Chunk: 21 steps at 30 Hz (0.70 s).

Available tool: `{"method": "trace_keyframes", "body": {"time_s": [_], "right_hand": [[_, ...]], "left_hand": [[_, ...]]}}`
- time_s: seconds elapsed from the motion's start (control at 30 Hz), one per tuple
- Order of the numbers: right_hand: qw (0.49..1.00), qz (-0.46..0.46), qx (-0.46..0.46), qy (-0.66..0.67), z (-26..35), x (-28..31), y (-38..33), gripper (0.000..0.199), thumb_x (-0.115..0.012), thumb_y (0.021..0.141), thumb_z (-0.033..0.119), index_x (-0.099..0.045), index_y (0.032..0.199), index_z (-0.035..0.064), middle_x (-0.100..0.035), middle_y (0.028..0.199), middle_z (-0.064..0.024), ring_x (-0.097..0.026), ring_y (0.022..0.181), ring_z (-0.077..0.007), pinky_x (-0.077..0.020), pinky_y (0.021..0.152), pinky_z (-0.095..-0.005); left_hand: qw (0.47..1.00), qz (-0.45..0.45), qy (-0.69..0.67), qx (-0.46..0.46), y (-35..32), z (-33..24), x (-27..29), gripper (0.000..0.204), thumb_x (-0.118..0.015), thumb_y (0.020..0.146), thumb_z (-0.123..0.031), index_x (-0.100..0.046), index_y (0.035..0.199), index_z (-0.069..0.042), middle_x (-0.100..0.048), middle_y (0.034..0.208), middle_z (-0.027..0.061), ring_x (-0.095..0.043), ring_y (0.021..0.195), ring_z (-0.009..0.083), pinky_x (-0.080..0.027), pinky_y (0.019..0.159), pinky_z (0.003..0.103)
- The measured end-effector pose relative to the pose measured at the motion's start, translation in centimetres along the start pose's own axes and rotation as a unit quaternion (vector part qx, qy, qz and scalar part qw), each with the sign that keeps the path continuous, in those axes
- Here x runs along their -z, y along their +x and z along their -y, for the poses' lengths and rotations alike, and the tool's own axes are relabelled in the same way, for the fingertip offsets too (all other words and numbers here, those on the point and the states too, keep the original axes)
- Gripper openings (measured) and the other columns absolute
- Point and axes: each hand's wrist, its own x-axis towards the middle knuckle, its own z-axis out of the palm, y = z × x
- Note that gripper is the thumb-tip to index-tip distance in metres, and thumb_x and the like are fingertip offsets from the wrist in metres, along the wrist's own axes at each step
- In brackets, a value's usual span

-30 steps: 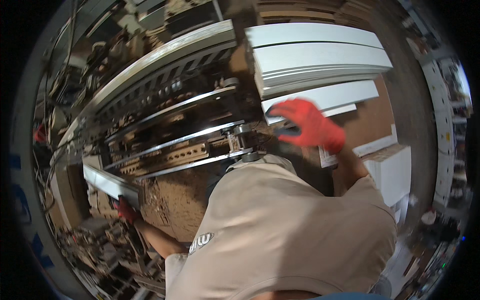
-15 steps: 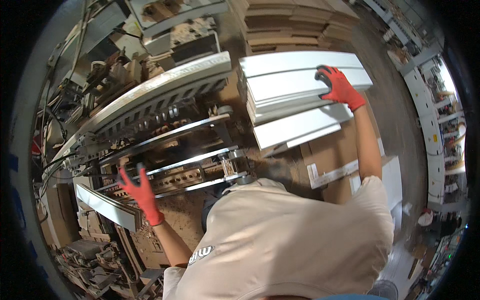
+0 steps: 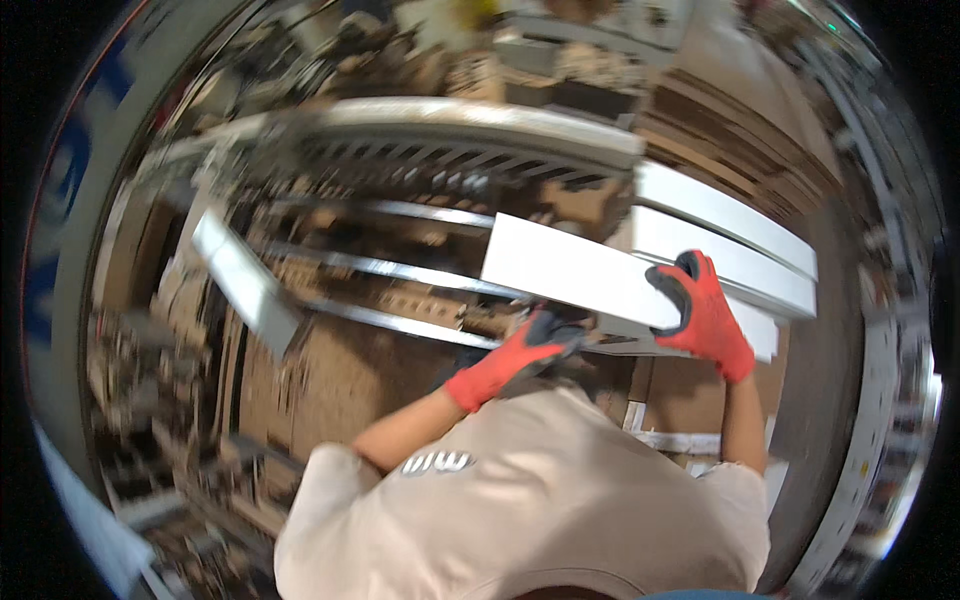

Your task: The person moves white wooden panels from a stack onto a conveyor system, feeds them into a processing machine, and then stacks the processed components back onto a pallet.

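Spanning the left and middle of the view, the machine point(image 3: 480, 118) carries long metal rails point(image 3: 400, 266) set side by side, a spacing that would probably suit lengthy flat stock. To its right, a stack of white panels point(image 3: 730, 220) lies flat with the long edges roughly in line, likely so the pieces keep steady and sit within arm's reach. Beyond that, brown sheets point(image 3: 720, 160) are piled up. At the far left, a narrow white piece point(image 3: 240, 275) slants across near the rail ends; blur hides what supports it.

The white panel point(image 3: 565, 265) is in front of the person, its left end over the rails and its right end before the stack.

Smallest come the hands, both in red gloves with dark palms. The right hand point(image 3: 698, 305) curves broadly around the panel's right end, thumb apart from the fingers, a spread that appears meant to span its width. The left hand point(image 3: 520, 355) is just below the panel's near edge, fingers partly bent; whether it touches the panel or grips anything cannot be told.
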Motion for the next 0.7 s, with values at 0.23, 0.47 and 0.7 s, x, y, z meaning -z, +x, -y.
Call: {"method": "trace_keyframes", "body": {"time_s": [0.23, 0.47, 0.7], "right_hand": [[0.997, -0.063, 0.019, -0.029, 9.4, -11.2, 2.4, 0.070, -0.084, 0.062, 0.024, -0.059, 0.127, 0.0173, -0.044, 0.136, -0.0174, -0.038, 0.127, -0.0390, -0.0335, 0.105, -0.0505], [0.964, -0.212, -0.093, 0.129, 5.1, -19.9, 2.4, 0.049, -0.068, 0.087, 0.015, -0.055, 0.133, 0.0105, -0.048, 0.137, -0.0187, -0.041, 0.127, -0.0387, -0.0314, 0.108, -0.0469], [0.740, -0.224, -0.149, 0.616, 1.3, -26.9, 11.5, 0.048, -0.063, 0.086, -0.002, -0.049, 0.132, -0.0027, -0.051, 0.134, -0.0111, -0.049, 0.121, -0.0178, -0.0374, 0.104, -0.0306]], "left_hand": [[0.863, -0.498, -0.055, 0.065, -0.6, 0.3, 3.8, 0.049, -0.072, 0.087, -0.039, -0.054, 0.114, -0.002, -0.056, 0.075, 0.0049, -0.051, 0.059, 0.0166, -0.045, 0.053, 0.035], [0.676, -0.723, -0.143, -0.012, -3.7, 4.6, 22.7, 0.045, -0.078, 0.081, -0.038, -0.052, 0.089, -0.002, -0.047, 0.068, -0.0009, -0.036, 0.057, 0.0096, -0.032, 0.050, 0.032], [0.637, -0.770, -0.032, 0.031, 3.3, 5.8, 31.8, 0.091, -0.069, 0.083, -0.027, -0.008, 0.147, -0.006, -0.054, 0.122, 0.0193, -0.055, 0.104, 0.0265, -0.050, 0.079, 0.044]]}}
